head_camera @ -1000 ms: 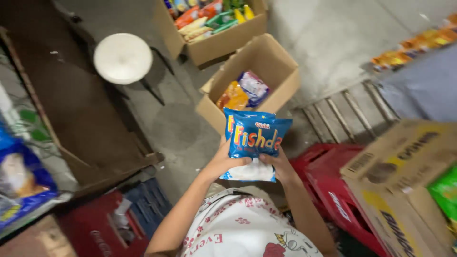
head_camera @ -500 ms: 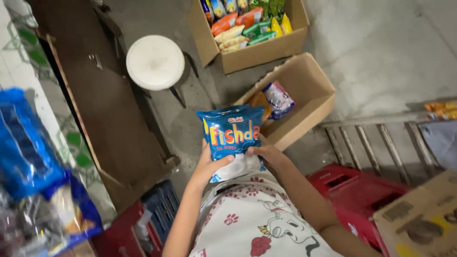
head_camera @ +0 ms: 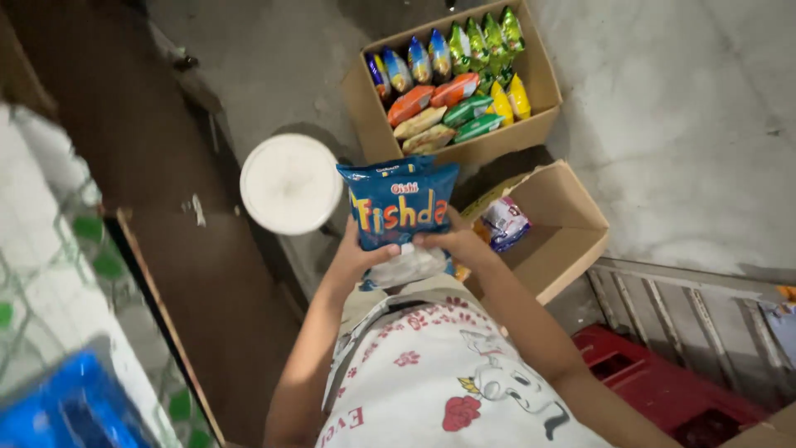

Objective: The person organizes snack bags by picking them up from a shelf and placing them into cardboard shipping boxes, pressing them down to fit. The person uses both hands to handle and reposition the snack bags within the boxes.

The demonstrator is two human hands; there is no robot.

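Nearest to us was our own white shirt with red roses (head_camera: 448, 373), and just above it our left hand (head_camera: 355, 255) and right hand (head_camera: 452, 242) were both closed on a blue, glossy plastic snack bag with yellow and orange lettering (head_camera: 396, 209), thumbs on its front, fingers behind. Under that bag lay at least one more pale, clear-looking packet (head_camera: 408, 267), gripped together with it in a small stack held at belly height over the grey concrete floor (head_camera: 705, 124). We judged the step in hand to be carrying or sorting these bags; the next move would call for a firm pinch so the slippery packets did not slide apart. The blue bag looked puffed, upright and facing us, its top edge crimped. Just beside our right hand sat an open brown cardboard box (head_camera: 564, 241), holding a purple-and-white packet (head_camera: 504, 222). To the left stood a round white stool (head_camera: 290, 184). Farthest off, a second brown cardboard box (head_camera: 543, 116) was packed with rows of green, yellow, orange and blue snack bags.
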